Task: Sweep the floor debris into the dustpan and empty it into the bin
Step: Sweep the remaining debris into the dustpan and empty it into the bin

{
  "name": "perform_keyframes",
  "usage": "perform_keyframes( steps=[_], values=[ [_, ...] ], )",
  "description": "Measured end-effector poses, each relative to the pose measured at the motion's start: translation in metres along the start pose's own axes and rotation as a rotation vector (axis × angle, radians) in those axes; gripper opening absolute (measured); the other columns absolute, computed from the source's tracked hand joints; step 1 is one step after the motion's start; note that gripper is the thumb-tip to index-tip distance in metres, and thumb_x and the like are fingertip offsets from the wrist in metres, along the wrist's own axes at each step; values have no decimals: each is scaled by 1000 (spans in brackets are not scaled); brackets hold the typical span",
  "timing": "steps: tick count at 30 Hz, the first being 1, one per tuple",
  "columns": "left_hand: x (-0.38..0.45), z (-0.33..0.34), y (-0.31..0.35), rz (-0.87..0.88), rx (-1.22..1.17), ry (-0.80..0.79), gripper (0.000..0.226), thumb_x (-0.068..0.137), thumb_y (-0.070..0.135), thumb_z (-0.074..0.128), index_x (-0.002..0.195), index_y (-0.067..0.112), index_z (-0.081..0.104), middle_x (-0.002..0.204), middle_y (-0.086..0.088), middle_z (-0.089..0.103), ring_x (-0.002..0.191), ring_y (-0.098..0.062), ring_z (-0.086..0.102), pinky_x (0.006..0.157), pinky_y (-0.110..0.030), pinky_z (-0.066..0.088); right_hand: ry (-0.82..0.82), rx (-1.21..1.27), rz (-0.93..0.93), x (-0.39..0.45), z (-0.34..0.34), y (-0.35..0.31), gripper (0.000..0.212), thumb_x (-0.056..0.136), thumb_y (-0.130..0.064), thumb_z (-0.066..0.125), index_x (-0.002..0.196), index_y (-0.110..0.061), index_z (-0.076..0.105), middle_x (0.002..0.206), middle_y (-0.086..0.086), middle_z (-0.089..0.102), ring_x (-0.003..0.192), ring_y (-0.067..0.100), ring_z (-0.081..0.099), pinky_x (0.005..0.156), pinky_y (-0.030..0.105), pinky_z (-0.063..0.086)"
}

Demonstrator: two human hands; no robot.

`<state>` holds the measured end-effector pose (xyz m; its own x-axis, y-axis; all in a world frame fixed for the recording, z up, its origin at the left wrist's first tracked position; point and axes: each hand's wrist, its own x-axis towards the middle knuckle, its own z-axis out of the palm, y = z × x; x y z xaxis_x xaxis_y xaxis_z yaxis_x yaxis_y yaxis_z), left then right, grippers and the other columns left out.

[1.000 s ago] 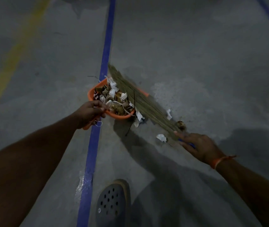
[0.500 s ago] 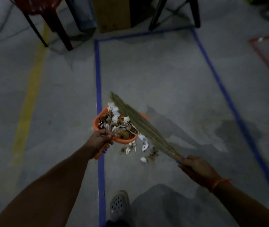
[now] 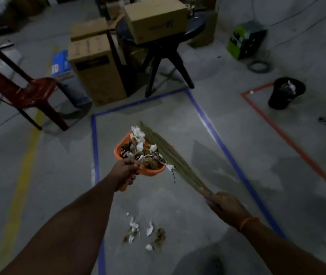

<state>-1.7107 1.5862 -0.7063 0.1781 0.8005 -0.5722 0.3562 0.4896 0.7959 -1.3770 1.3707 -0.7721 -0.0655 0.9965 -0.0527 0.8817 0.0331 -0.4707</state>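
Note:
My left hand [image 3: 125, 171] grips the handle of an orange dustpan [image 3: 121, 146], held in the air and heaped with white paper scraps and brown leaves. My right hand [image 3: 224, 205] grips the handle of a grass broom [image 3: 170, 157], whose bristles lie across the dustpan's right side, pressing on the load. Several scraps of debris [image 3: 144, 234] lie on the grey floor below, between my arms. A black bin [image 3: 285, 93] with rubbish in it stands far right, inside a red taped outline.
A red plastic chair [image 3: 19, 84] stands at left. Cardboard boxes [image 3: 96, 70] and a dark stool [image 3: 164, 62] carrying a box [image 3: 156, 20] crowd the back. A green box [image 3: 245, 39] and a cable coil [image 3: 258, 66] lie behind the bin. Blue tape [image 3: 223, 147] frames the floor ahead.
The dustpan and broom have risen off the floor together, and my view has lifted to take in the room and the bin. A few scraps have dropped to the floor.

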Motion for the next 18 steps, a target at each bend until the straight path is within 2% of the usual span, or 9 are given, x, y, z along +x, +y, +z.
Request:
perform_keyframes(
  steps=[3,6,8,11,13,16,18],
  values=[
    [27,62,48,29,-5,-20,15,103,0,48,110,-4,61,74,-20,55,41,-14,40,39,-18,31,-5,1,17,13,-60,50,50,98,-47,33,147,-44,22,74,0,50,67,15,49,64,34,44],
    [55,124,92,37,-5,-41,15,103,0,49,112,-6,60,74,-21,57,41,-15,42,39,-18,32,3,8,65,23,-108,104,51,100,-39,41,146,-45,23,75,0,52,68,15,50,65,32,43],
    [76,166,122,41,-14,-68,12,103,-1,49,107,-2,60,74,-22,58,40,-15,42,39,-18,32,26,15,77,29,-136,137,50,99,-36,45,146,-42,29,76,0,57,69,19,58,66,31,47],
    [114,225,163,49,1,-120,12,103,-1,49,107,0,61,75,-22,58,42,-16,42,40,-18,33,113,-50,57,41,-170,193,48,93,-39,44,141,-34,46,65,-6,52,58,20,59,57,22,38],
    [144,263,189,50,24,-150,15,103,-1,48,112,-4,60,76,-21,58,45,-17,42,40,-19,33,118,-62,77,52,-187,234,49,91,-39,44,139,-32,51,61,0,55,54,21,58,53,25,40],
    [191,322,230,55,45,-197,17,102,-1,49,114,-6,60,75,-20,58,45,-17,43,40,-20,35,127,-61,153,70,-214,296,51,92,-31,55,142,-37,45,62,-2,53,54,17,54,54,28,42],
    [224,361,261,52,40,-231,16,102,-1,49,114,-4,60,76,-20,58,45,-17,43,40,-20,35,123,-58,232,85,-235,333,54,94,-36,52,144,-45,36,66,-4,52,57,12,52,58,28,44]
  ],
)
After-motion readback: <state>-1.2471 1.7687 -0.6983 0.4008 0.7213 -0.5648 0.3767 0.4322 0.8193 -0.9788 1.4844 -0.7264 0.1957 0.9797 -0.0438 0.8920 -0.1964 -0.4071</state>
